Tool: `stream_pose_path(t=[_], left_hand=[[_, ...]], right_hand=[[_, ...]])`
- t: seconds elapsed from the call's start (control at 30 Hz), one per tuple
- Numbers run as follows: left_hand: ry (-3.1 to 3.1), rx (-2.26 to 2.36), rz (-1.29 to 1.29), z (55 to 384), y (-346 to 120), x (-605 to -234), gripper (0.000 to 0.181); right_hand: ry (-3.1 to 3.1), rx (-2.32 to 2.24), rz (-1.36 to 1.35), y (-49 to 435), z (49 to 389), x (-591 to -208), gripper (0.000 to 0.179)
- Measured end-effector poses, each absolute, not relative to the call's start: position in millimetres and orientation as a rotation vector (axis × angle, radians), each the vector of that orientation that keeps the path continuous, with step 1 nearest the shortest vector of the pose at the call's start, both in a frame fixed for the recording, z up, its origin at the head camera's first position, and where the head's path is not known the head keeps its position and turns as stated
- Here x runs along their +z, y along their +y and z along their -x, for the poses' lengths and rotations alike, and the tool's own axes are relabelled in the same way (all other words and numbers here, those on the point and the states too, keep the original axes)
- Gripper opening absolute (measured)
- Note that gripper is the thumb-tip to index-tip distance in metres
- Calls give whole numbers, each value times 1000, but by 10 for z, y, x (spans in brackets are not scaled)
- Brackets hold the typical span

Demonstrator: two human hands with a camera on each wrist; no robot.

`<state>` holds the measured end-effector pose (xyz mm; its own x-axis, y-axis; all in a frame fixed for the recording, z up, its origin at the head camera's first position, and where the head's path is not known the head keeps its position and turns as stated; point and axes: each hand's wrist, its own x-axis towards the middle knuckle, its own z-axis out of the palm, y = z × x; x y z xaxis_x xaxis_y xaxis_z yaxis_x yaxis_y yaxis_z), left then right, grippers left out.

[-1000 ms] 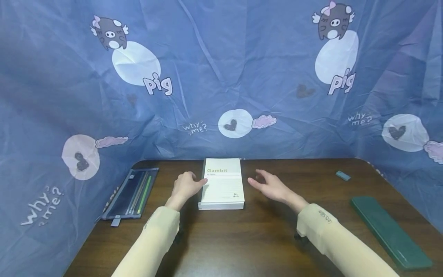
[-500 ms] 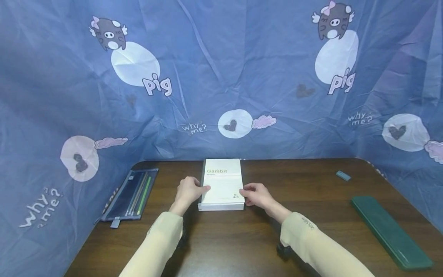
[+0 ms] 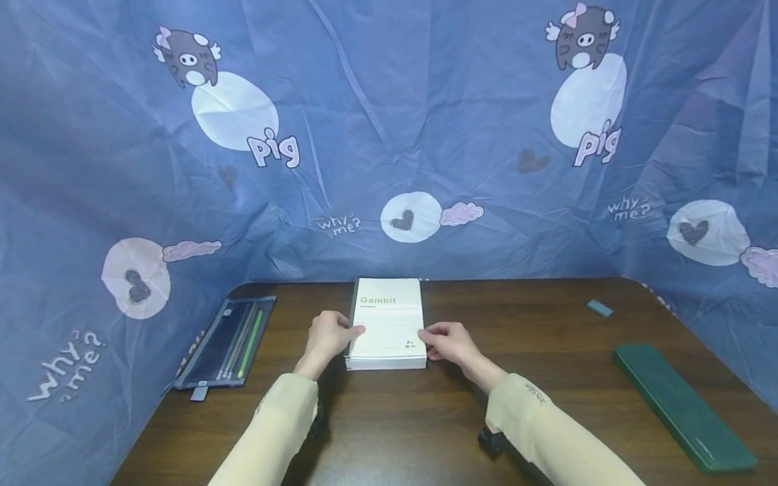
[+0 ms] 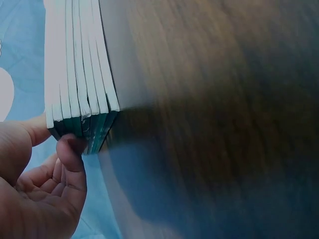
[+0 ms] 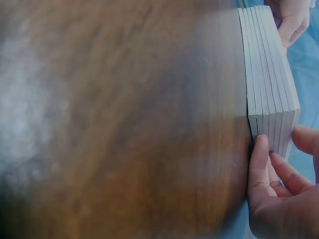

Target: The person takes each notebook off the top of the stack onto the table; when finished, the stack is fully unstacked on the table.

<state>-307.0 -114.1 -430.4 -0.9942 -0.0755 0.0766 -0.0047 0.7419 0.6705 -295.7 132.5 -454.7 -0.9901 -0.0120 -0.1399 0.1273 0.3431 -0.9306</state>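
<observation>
A stack of several notebooks (image 3: 389,324) with a white "Gambit" cover lies on the table, toward its far edge. At the stack's left side is my left hand (image 3: 327,337), thumb on the top cover and curled fingers against the dark spines (image 4: 94,128). My right hand (image 3: 452,344) grips the opposite side near the front corner, its thumb at the top edge. In the right wrist view, the fingertips (image 5: 260,144) of that hand touch the page edges (image 5: 266,69). Part of each hand's fingers is hidden by the stack in the head view.
On the left lies a blue zip pencil pouch (image 3: 227,341) with pencils in it. A long green case (image 3: 683,408) is at the right of the wooden table (image 3: 401,432), and a small blue eraser-like block (image 3: 600,308) lies farther back. Blue printed cloth (image 3: 486,135) hangs behind.
My right hand has come left and nearer to me, from apart to touching the stack's right side. The left hand has slid slightly toward me along the spines. The stack stays in place.
</observation>
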Motion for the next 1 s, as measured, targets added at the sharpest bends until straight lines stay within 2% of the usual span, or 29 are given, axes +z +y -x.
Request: stream_pose_path(t=[0.3, 0.5, 0.7, 1.0], left_hand=[[-2844, -1274, -141, 3063, -1233, -4272, 42], [-2796, -1556, -260, 3073, -1348, -4277, 40], [-2771, -1683, -359, 3084, -1553, -4247, 46], [-2652, -1698, -546, 3059, -2026, -4193, 40]], right_hand=[[2518, -1706, -102, 1325, 2968, -4575, 41], [2531, -1694, -113, 1324, 2978, -4580, 43], [2540, -1677, -114, 1323, 2985, -4584, 43], [2532, -1664, -101, 1327, 2995, -4582, 43]])
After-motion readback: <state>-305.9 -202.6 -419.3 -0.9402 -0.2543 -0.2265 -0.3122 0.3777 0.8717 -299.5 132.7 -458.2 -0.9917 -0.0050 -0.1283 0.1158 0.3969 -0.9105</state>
